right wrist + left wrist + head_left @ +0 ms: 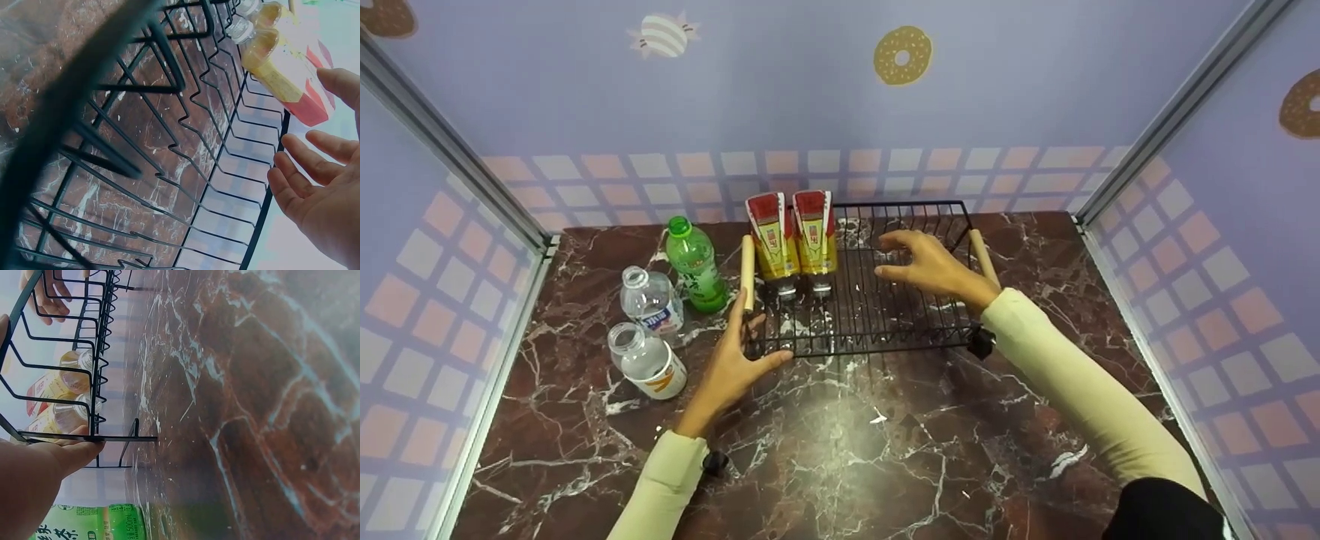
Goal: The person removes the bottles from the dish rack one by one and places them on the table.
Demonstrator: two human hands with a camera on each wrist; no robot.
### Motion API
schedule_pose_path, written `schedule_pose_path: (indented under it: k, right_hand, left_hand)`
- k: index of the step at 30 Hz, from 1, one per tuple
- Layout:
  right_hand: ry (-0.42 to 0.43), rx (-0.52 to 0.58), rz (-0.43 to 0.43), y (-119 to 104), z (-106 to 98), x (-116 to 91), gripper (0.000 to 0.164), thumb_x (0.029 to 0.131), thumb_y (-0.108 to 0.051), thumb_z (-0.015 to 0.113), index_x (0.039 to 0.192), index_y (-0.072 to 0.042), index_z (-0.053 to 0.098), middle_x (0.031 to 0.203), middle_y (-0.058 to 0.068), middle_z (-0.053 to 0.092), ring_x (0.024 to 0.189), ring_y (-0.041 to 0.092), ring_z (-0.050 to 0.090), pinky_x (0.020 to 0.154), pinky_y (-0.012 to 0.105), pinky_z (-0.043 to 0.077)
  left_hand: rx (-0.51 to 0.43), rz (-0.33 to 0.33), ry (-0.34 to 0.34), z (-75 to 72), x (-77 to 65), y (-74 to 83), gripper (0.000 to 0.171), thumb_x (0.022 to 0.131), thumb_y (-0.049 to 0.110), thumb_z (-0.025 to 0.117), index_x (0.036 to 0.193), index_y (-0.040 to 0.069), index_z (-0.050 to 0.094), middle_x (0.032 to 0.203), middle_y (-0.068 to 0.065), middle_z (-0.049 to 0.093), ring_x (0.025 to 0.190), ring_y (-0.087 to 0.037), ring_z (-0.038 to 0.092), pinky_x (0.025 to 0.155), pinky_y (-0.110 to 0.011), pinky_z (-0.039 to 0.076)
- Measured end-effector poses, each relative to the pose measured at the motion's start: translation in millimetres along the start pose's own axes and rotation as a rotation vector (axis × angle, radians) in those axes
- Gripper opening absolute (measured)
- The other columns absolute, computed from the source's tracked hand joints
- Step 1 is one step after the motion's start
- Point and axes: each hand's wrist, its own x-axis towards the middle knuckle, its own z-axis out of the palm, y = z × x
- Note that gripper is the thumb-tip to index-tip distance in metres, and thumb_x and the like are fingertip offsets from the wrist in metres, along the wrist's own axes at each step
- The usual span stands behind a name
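Note:
A black wire basket (pixel 900 349) with pale wooden handles stands on the marbled table. My left hand (pixel 739 367) grips its front left corner, thumb along the front and fingers at the left end. Over the basket's right half hovers my right hand (pixel 926 264), fingers spread and holding nothing. Two yellow-and-red drink bottles (pixel 771 232) (pixel 814 229) lean in the left half, caps low and red bases up by the back rim. In the right wrist view, the right fingers (pixel 304 169) are near the bottles' red ends, with a gap between.
Left of the basket stand a green bottle (pixel 697 266), a clear bottle (pixel 652 300) with a blue-and-white label, and a clear bottle (pixel 649 361) with a white-and-orange label. Patterned walls (pixel 810 112) close in the back and both sides of the marbled table (pixel 885 450).

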Motion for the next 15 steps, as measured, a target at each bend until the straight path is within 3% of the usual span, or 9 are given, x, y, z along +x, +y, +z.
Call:
schedule_pose_path:
  k: [15]
  right_hand:
    - [-0.038, -0.009, 0.011, 3.1, 11.3, 29.0, 0.069, 0.100, -0.027, 0.083, 0.154, 0.007, 0.055, 0.153, 0.026, 0.062, 0.141, 0.040, 0.061, 0.123, 0.050, 0.048]
  left_hand:
    - [0.020, -0.030, 0.006, -0.7, -0.7, 1.3, 0.131, 0.087, 0.021, 0.097, 0.179, 0.026, 0.005, 0.164, -0.030, 0.049, 0.153, -0.041, 0.049, 0.130, -0.061, 0.034]
